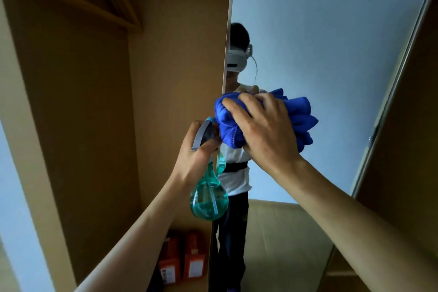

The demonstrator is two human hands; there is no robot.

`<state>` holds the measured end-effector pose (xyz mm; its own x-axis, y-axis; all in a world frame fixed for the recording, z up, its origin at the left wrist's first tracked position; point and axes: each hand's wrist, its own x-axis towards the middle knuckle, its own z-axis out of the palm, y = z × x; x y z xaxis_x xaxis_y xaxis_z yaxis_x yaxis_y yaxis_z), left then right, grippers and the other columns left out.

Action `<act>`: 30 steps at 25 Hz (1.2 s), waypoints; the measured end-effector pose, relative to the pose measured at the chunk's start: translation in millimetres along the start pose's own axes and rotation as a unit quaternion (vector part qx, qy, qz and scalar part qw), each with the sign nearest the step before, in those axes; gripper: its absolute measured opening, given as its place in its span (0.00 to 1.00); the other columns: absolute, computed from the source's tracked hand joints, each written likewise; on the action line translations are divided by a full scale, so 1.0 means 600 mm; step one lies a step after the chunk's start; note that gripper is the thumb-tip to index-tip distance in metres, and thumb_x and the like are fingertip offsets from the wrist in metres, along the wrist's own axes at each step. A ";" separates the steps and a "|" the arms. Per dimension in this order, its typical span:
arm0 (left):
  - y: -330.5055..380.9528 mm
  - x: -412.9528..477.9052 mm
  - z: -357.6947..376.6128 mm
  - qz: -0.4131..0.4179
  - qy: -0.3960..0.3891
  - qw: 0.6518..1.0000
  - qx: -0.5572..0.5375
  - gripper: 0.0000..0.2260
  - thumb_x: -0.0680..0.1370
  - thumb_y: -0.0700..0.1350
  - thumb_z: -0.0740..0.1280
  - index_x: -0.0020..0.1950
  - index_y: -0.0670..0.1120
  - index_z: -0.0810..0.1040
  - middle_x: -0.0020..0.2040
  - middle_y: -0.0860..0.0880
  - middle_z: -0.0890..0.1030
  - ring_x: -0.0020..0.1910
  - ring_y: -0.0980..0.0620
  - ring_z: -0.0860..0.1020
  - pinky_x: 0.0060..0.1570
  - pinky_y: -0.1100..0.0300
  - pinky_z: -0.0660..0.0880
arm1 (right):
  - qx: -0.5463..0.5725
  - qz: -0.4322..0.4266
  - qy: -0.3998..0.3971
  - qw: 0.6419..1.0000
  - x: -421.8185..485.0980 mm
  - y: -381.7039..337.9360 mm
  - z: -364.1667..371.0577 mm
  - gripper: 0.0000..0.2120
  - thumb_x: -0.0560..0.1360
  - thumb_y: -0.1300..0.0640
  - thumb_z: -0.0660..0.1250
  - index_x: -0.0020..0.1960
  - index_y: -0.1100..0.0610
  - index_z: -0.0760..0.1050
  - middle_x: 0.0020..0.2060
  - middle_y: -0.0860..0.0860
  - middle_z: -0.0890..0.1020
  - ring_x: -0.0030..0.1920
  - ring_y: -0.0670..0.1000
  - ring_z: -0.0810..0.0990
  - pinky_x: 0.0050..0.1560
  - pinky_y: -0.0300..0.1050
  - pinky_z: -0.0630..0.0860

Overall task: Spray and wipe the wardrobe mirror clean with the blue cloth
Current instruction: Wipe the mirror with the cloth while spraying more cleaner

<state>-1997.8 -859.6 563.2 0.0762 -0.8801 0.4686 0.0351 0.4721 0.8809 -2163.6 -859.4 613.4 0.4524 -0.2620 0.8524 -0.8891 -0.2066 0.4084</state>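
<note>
Mirror (pixel 331 31) at right: my right hand (pixel 267 133) clamps the blue cloth (pixel 227 121) on it to wipe; left hand (pixel 196 161) grips the spray bottle (pixel 208 199).

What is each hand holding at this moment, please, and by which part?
The left hand grips the spray bottle at its neck, under the trigger head. The right hand holds the bunched blue cloth across its middle, against the mirror.
</note>
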 end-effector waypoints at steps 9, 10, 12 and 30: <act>-0.098 -0.059 -0.012 -0.069 -0.006 0.997 -0.027 0.14 0.73 0.42 0.66 0.58 0.39 0.75 0.55 0.36 0.81 0.57 0.38 0.81 0.63 0.37 0.76 | 0.038 0.017 -0.030 0.999 -0.104 -0.054 0.027 0.26 0.74 0.64 0.66 0.71 0.53 0.71 0.63 0.54 0.78 0.57 0.62 0.75 0.58 0.58 0.70; -0.109 -0.068 -0.012 -0.074 -0.006 0.997 -0.027 0.15 0.74 0.42 0.66 0.59 0.39 0.76 0.55 0.37 0.82 0.57 0.39 0.82 0.63 0.39 0.77 | 0.043 0.016 -0.038 0.998 -0.123 -0.062 0.034 0.26 0.74 0.63 0.67 0.72 0.53 0.71 0.64 0.54 0.77 0.58 0.62 0.75 0.58 0.58 0.70; -0.133 -0.085 -0.013 -0.086 -0.010 0.996 -0.027 0.15 0.75 0.43 0.66 0.60 0.41 0.77 0.55 0.40 0.83 0.57 0.42 0.82 0.62 0.41 0.78 | 0.055 0.019 -0.053 0.997 -0.163 -0.078 0.048 0.26 0.75 0.62 0.68 0.72 0.52 0.72 0.65 0.54 0.77 0.59 0.62 0.75 0.59 0.58 0.69; -0.403 -0.249 -0.031 -0.237 0.000 0.971 0.006 0.10 0.75 0.46 0.67 0.54 0.57 0.80 0.51 0.48 0.83 0.51 0.48 0.82 0.56 0.41 0.78 | 0.115 0.052 -0.156 0.980 -0.475 -0.237 0.162 0.21 0.80 0.58 0.67 0.72 0.49 0.73 0.66 0.53 0.79 0.61 0.58 0.75 0.61 0.56 0.70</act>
<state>-1998.9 -841.0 279.0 0.0540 -0.9985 0.0096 0.0537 0.0125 0.9985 -2159.1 -846.9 280.8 0.3914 -0.5611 0.7294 -0.9085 -0.3618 0.2092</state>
